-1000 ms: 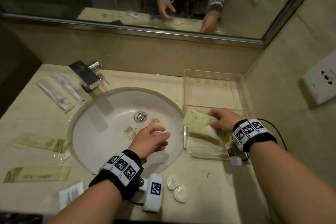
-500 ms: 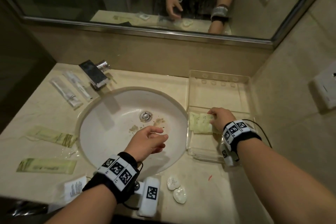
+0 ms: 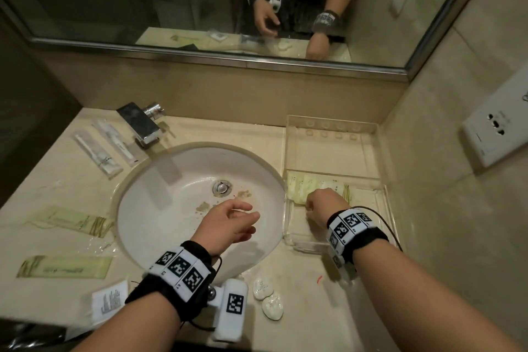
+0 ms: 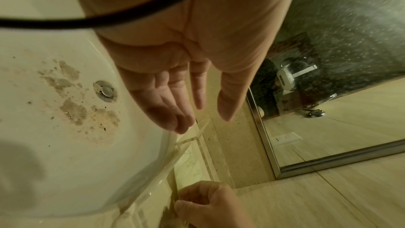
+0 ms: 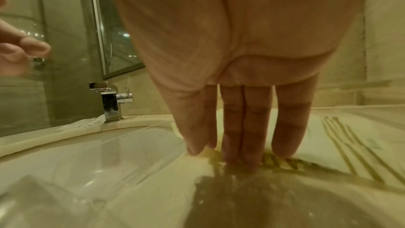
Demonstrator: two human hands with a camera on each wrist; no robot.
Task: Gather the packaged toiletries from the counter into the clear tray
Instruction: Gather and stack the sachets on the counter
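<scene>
Packet (image 3: 303, 188) pale green, flat in clear tray (image 3: 383, 208), right hand (image 3: 323, 206) fingers straight on it, left hand (image 3: 228, 223) loose.

I am seeing my right hand (image 5: 236, 93) pressing straight fingers (image 5: 245, 127) onto a green-striped packet (image 5: 342, 141), the tap (image 5: 109, 100) standing behind.

Beige counter (image 3: 308, 320): clear tray (image 3: 371, 151) at two o'clock, green sachets (image 3: 65, 266) at nine, perhaps toothbrush packets (image 3: 98, 157) at eleven.

Pale green packets (image 3: 303, 186) flat in clear tray (image 3: 371, 148) near compartment; others, maybe five, on counter (image 3: 64, 267).
</scene>
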